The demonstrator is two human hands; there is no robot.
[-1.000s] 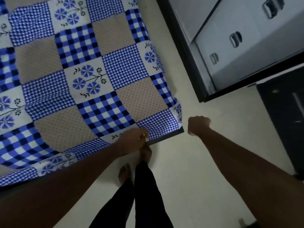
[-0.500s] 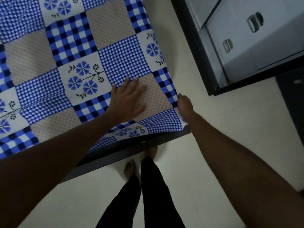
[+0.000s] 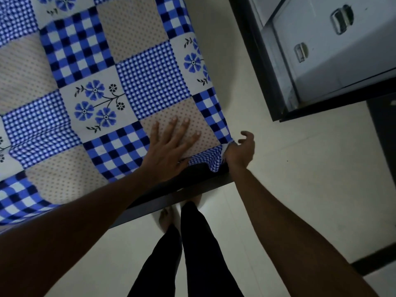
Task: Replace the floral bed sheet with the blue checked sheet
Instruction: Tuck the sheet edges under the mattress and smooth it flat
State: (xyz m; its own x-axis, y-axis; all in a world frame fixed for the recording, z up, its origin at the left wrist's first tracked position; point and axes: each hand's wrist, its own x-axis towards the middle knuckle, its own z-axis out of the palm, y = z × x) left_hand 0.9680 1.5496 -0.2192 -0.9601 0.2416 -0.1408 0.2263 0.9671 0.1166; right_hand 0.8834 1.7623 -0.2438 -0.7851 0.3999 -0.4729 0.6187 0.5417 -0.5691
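- The sheet [image 3: 150, 78] lies spread over the bed. The floral one is not in view.
- The left hand [image 3: 169, 151] lies flat with straight fingers, pressing the cloth just inward of the corner. It holds nothing.
- The right hand [image 3: 240, 150] is at the corner itself, fingers curled. The cloth is bunched and drawn into it, so I judge it grips the corner, though the pinch itself is hidden.
- Just below the grip, a dark gap shows above the frame [image 3: 192, 187], so this corner is not yet tucked.
- The step looks like fitting this corner.
- Next, the gripped corner needs drawing down and under. The flat hand must pin the cloth beside it so the checks stay square.
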